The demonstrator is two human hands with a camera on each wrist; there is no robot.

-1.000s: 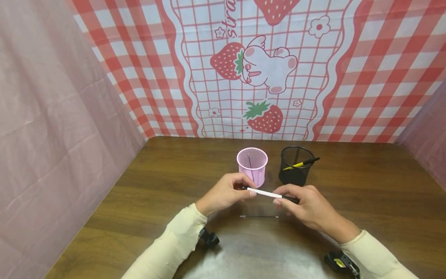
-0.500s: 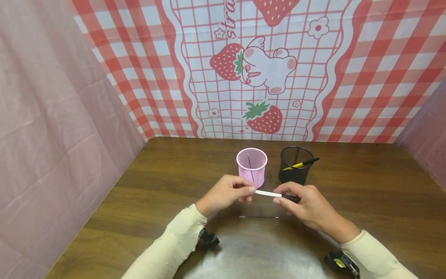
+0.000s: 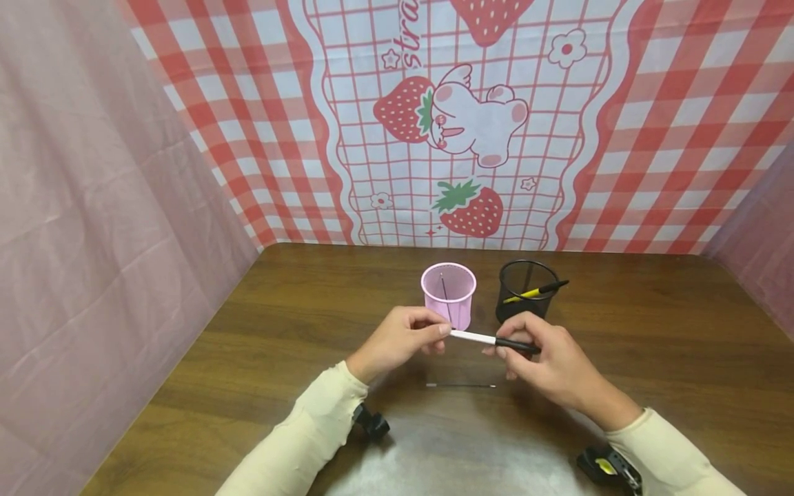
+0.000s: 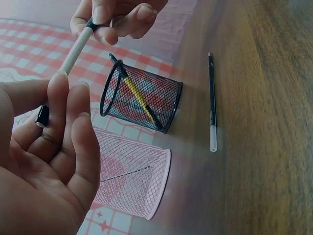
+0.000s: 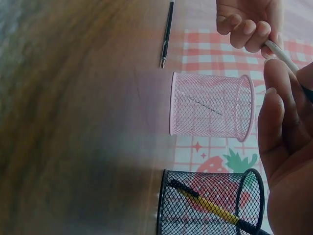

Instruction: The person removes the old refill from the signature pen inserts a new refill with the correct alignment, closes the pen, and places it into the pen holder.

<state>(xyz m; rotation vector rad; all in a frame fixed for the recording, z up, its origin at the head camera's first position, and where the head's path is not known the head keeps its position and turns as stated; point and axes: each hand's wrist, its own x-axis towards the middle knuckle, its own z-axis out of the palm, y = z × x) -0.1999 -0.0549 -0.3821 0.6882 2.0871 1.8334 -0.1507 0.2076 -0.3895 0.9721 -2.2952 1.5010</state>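
Both hands hold a white and black pen (image 3: 474, 337) nearly level above the table, in front of the cups. My left hand (image 3: 402, 342) pinches its white end between thumb and fingers. In the left wrist view, a black end piece (image 4: 42, 116) pokes out behind those fingers. My right hand (image 3: 548, 355) grips the black section with thumb and fingertips. Below the pen, a thin dark pen refill (image 3: 461, 386) with a pale end lies on the table; it also shows in the left wrist view. Fingers hide both gripped stretches of the pen.
A pink mesh cup (image 3: 449, 300) with a thin dark refill leaning inside stands behind the left hand. To its right is a black mesh cup (image 3: 511, 306) holding a yellow and black pen (image 3: 533, 294). A strawberry-patterned cloth (image 3: 471, 138) hangs behind the table.
My left fingers have shifted over the pen's left end, covering the black tip seen earlier. My right hand has moved slightly up and back along the pen, exposing more of its black part.
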